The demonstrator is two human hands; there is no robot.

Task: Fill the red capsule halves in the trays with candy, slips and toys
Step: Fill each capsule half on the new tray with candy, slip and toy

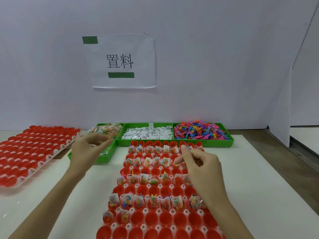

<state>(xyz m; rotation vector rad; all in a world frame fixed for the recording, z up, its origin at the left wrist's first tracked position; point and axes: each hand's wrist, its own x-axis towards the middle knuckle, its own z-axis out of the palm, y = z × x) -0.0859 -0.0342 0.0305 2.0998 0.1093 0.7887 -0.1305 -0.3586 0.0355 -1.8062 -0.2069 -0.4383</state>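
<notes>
Both hands were in the head view, above the white table [259, 178]. The left hand [86, 150] hovered over the near end of the green bin of candy packets [107, 129], with its fingers curled toward the thumb; it was blurred, so I cannot tell if it held a packet. The right hand [200, 166] was over the right side of the central tray [155, 192], fingers bent and the fingertips close together, seemingly pinching something small, but what it was I cannot tell.

The central tray lay in front of the person and held rows of red capsule halves [151, 219], open side up. Rows alternated: in some rows the halves carried clear candy packets, white slips and small colourful toys, and in the rows between them the halves were bare. The two nearest rows were mostly bare, except two filled halves at the left of the upper one.

Behind this tray stood three green bins side by side against the wall. The left one held candy packets, the middle bin [146, 133] held white slips, and the right bin [200, 130] held small toys in pink, blue, orange and purple.

On the left, a second tray [32, 152] of red halves rested tilted, its far edge raised. A paper sign [120, 62] with two green patches hung on the wall.
</notes>
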